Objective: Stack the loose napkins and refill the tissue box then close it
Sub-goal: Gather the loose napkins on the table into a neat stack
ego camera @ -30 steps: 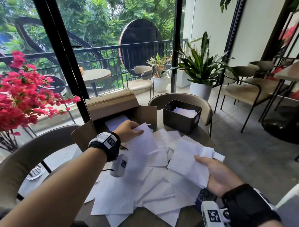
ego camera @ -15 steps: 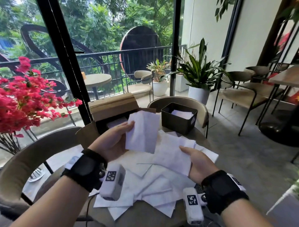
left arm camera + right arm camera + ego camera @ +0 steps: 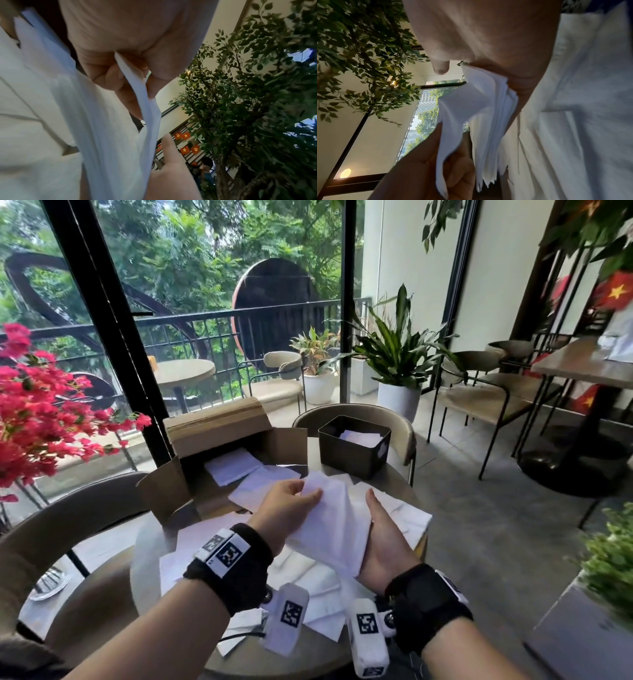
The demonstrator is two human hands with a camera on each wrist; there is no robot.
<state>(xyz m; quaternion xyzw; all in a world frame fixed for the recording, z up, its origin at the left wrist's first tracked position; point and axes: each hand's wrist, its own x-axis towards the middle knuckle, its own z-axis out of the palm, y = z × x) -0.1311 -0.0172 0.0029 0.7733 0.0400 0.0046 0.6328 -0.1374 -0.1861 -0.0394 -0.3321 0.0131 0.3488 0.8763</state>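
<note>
Two hands [image 3: 329, 525], one napkin stack [image 3: 337, 529]

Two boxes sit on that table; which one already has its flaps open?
The brown cardboard box on the left, near the red flowers: its flaps are folded outward with white napkins inside. The dark tissue box has no flaps.

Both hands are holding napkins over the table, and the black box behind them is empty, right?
Not empty: the head view shows white napkins inside the black box. The left hand and right hand do hold napkins over the table.
</note>
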